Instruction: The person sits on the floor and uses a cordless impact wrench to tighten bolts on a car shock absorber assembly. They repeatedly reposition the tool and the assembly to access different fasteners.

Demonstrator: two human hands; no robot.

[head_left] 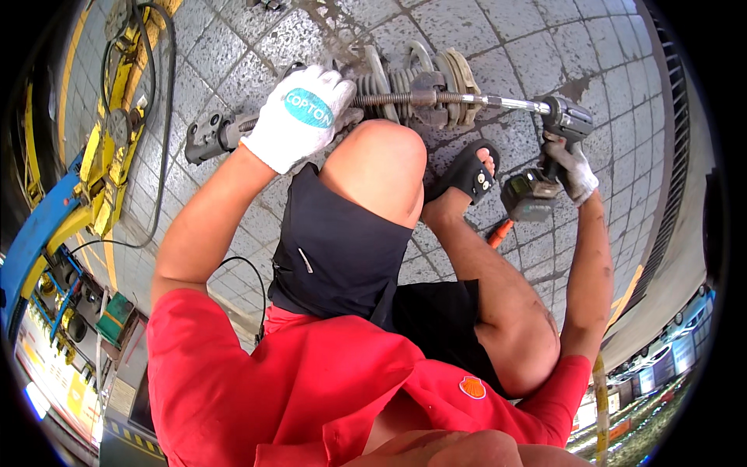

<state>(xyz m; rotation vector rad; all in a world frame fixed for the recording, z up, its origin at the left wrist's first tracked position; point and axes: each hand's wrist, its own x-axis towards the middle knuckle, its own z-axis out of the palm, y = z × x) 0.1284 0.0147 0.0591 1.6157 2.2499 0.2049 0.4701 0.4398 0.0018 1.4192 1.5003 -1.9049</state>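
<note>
In the head view we are looking down at a coil-spring strut (380, 70) that is lying sideways on the tiled floor (537, 47), just beyond a bent knee (389, 148). A long threaded rod (381, 100) is running along its near side, passing through a dark metal block (426, 93) at the spring, and we are judging that the two are lying parallel so that the rod can act along the spring's length. Our left hand (303, 117), in a white glove, is bearing down from above, its fingers curling closed over the threaded rod, probably to steady it against twisting; the glove is hiding whether the strut is being caught too. Past it, to the left, a dark bracket (206, 140) is sticking out. Our right hand (574, 173), also gloved, is gripping the handle of a cordless impact wrench (568, 118), though we are not managing to tell whether a finger is pressing the trigger. A bright socket extension (513, 103) is linking the wrench to the rod, and we are holding the tool out to the right, seemingly so that both are lining up. Its battery (531, 194) is hanging toward us, near a black sandal (471, 175).
</note>
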